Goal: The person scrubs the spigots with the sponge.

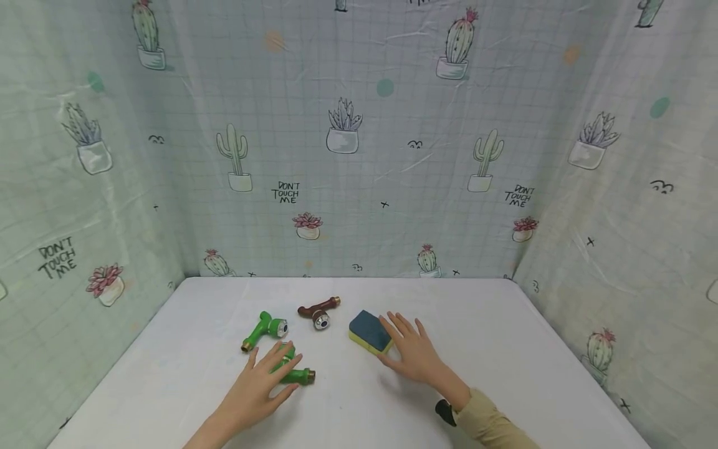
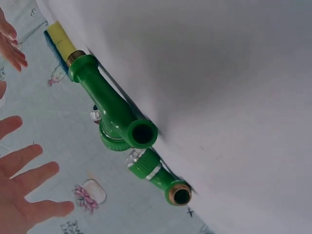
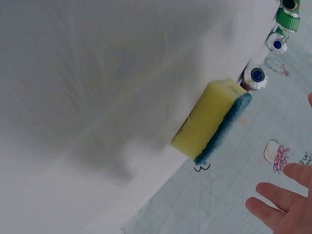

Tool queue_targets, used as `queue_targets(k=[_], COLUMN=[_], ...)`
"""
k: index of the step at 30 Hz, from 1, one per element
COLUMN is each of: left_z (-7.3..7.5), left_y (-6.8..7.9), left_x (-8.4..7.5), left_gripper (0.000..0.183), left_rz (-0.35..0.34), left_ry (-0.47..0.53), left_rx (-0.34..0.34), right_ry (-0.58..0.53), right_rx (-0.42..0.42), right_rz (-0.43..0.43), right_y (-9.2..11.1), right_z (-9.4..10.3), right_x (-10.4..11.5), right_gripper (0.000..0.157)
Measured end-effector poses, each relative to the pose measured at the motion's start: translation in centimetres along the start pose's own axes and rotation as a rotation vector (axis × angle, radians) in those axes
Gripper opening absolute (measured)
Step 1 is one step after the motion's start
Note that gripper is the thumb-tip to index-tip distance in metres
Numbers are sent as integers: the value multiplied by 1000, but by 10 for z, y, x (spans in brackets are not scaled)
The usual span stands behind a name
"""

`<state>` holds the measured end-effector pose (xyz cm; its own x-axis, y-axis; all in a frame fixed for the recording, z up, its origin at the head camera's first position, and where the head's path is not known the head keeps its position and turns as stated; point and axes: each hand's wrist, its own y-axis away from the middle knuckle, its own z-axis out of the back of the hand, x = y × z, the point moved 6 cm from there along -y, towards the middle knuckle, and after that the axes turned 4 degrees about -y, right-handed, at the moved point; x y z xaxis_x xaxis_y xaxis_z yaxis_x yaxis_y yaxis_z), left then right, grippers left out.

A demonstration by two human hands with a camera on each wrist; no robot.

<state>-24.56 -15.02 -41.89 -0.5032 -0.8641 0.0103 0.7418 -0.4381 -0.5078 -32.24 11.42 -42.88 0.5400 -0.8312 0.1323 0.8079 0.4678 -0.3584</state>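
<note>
Fingers spread, my left hand [image 1: 252, 390] hovers over the nearer green faucet [image 1: 297, 376], partly covering it in the head view. In the left wrist view the hand [image 2: 24, 195] holds nothing, and that faucet [image 2: 105, 95] lies apart from its fingers. A second green faucet [image 1: 260, 330] with a silver-coloured knob lies just beyond. My right hand [image 1: 415, 355] is also spread, its fingers overlapping the right edge of a sponge [image 1: 369, 329] in the head view. The right wrist view shows a gap between the hand [image 3: 287, 204] and the yellow sponge [image 3: 202, 122] with its dark blue-green scouring side.
A brown faucet [image 1: 314, 308] with a brass-coloured threaded end lies at the back, between the green faucets and the sponge. All rest on a white table [image 1: 477, 312]. Cactus-patterned curtains [image 1: 359, 174] enclose it at the back and both sides.
</note>
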Motion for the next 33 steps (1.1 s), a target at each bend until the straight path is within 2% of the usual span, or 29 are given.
queue_targets(k=[4, 10, 15, 17, 21, 23, 26, 33], left_z=[7, 10, 11, 13, 18, 20, 20, 10], left_y=[6, 9, 11, 12, 13, 12, 10, 8], left_x=[3, 4, 4, 3, 1, -1, -6, -18], left_gripper=[47, 44, 48, 48, 29, 28, 27, 22], left_rz=[-69, -127, -170, -200, -259, -284, -312, -368], left_ry=[-13, -17, -44, -55, -27, -13, -5, 2], left_rx=[-100, -133, -142, -168, -239, -272, -277, -235], right_ry=[45, 94, 85, 73, 89, 105, 121, 162], right_rx=[-42, -37, 26, 56, 104, 120, 141, 218], right_rz=[15, 18, -10, -22, -44, -51, -54, -53], right_y=[-9, -24, -37, -43, -55, -60, -64, -69], right_z=[2, 0, -6, -11, -20, -25, -32, -50], right_x=[1, 0, -1, -2, -4, -5, -5, -1], right_gripper=[68, 67, 67, 66, 66, 65, 64, 70])
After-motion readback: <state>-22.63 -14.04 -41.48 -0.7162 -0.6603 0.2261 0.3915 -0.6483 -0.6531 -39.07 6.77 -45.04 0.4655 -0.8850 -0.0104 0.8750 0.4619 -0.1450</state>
